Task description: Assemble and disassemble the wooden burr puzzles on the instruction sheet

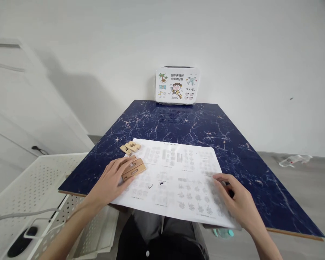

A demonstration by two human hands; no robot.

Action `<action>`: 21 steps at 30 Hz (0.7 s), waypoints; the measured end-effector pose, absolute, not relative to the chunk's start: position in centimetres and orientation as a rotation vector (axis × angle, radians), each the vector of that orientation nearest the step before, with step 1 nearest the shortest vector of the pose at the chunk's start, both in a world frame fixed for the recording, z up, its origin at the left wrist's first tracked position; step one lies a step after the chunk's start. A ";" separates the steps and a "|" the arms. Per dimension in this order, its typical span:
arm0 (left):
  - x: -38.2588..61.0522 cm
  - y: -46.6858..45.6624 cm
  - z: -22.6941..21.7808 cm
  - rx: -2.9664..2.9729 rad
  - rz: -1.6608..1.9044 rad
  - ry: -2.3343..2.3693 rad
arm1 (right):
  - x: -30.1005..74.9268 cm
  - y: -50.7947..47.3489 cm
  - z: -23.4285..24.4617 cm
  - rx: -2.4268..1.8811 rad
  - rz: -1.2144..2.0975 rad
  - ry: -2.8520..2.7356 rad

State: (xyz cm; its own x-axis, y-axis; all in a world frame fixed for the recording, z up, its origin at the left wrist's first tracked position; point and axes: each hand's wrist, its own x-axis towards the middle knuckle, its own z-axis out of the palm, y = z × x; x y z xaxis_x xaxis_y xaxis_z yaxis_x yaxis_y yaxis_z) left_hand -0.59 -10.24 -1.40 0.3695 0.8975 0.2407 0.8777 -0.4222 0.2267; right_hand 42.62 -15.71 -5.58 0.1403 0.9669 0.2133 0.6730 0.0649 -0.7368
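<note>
A large printed sheet of paper (pixel 173 177) with rows of small grey diagrams lies on the table, overhanging its front edge. My left hand (pixel 112 180) is at the sheet's left side, fingers over and thumb below a slotted wooden piece (pixel 134 169) marked with a number. Just beyond it, several smaller notched wooden pieces (pixel 130 147) lie close together at the sheet's upper left edge. At the sheet's right edge, my right hand (pixel 234 198) is closed, with thumb and index finger on the paper. Its other fingers are curled under and partly hidden.
The dark blue marbled table (pixel 178 122) has a white illustrated case (pixel 176 86) standing at its far edge, against the wall. White perforated shelving (pixel 48 177) with a cable stands to the left. A plastic bottle (pixel 223 233) lies on the floor below.
</note>
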 end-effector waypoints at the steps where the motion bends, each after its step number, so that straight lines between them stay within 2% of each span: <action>1: -1.1 -10.4 -1.3 2.536 0.501 1.653 | 42.6 -15.7 -5.7 -1.688 0.501 -1.603; 12: -6.9 -8.7 1.2 2.490 0.296 1.484 | 42.8 -15.7 -6.1 -1.720 0.504 -1.611; 21: -6.3 -11.1 -2.4 2.328 0.730 1.893 | 43.1 -15.8 -6.3 -1.707 0.519 -1.619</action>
State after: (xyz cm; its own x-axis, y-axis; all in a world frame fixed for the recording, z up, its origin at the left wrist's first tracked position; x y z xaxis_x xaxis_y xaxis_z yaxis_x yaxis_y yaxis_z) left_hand -6.30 -11.08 -2.35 0.1370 0.9363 0.3234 0.9110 -0.2473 0.3300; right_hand 43.10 -15.80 -6.31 0.1319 0.9741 0.1837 0.6860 0.0441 -0.7263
